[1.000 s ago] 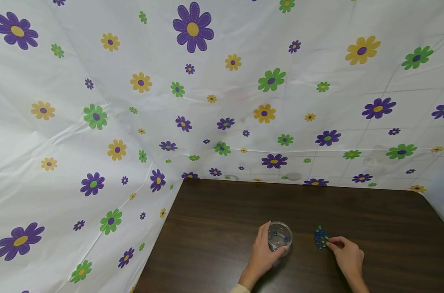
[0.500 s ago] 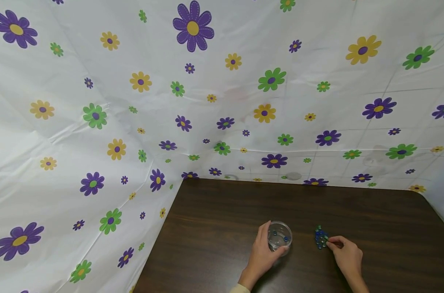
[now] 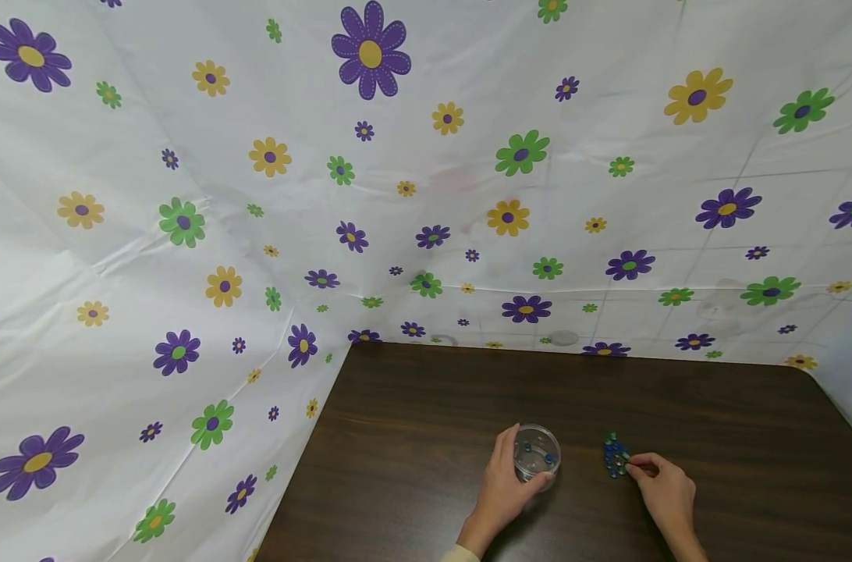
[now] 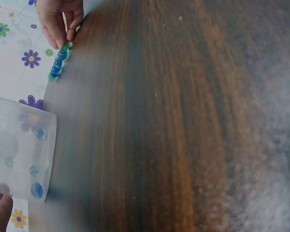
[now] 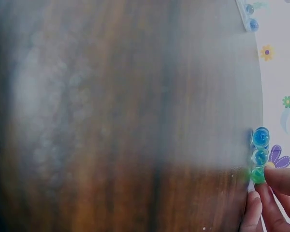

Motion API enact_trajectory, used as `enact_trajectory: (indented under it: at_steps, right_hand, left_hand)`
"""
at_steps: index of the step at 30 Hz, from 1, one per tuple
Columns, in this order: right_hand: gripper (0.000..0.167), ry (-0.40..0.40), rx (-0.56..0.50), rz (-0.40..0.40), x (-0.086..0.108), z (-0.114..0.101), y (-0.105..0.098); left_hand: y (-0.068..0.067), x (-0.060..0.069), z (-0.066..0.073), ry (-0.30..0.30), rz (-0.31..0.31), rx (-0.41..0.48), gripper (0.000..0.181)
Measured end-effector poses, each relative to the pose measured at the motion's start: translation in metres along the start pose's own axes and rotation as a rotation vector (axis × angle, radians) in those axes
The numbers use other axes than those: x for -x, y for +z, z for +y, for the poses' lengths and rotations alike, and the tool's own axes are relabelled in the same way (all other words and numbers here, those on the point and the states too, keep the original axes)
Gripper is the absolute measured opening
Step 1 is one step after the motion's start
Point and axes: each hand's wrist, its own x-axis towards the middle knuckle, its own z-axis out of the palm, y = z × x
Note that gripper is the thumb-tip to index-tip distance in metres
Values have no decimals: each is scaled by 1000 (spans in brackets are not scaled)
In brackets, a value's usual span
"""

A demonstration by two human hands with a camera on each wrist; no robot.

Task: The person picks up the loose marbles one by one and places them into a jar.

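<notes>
My left hand (image 3: 505,485) grips a clear round cup (image 3: 557,471) standing on the table, fingers on its far left side and thumb on the near side. A few blue marbles (image 4: 37,189) lie on the cup's bottom. To the right, a small cluster of blue and green glass marbles (image 3: 614,456) sits on the wood. My right hand (image 3: 668,492) is at the cluster's near right edge, thumb and fingertips pinching a green marble (image 5: 257,175). Two bluish marbles (image 5: 261,138) stand beside it in the right wrist view. The curled fingers hide part of the green one.
The dark wood-grain table (image 3: 398,437) runs back to a white sheet with purple, green and yellow flowers (image 3: 426,195). That sheet hangs behind and along the left side. A strip of bare wood separates the cup from the cluster.
My right hand has shifted very slightly left at the cluster's edge. The left hand and the cup keep their place.
</notes>
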Motion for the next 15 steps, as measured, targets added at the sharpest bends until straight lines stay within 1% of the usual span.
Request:
enact_trajectory:
  at_steps: [10, 15]
  right_hand:
    - [11, 1, 4, -13, -1, 0, -1]
    - [8, 5, 3, 3, 0, 0, 0]
  left_hand:
    - [-1, 0, 1, 3, 4, 0, 86]
    - [-1, 0, 2, 1, 2, -5, 87]
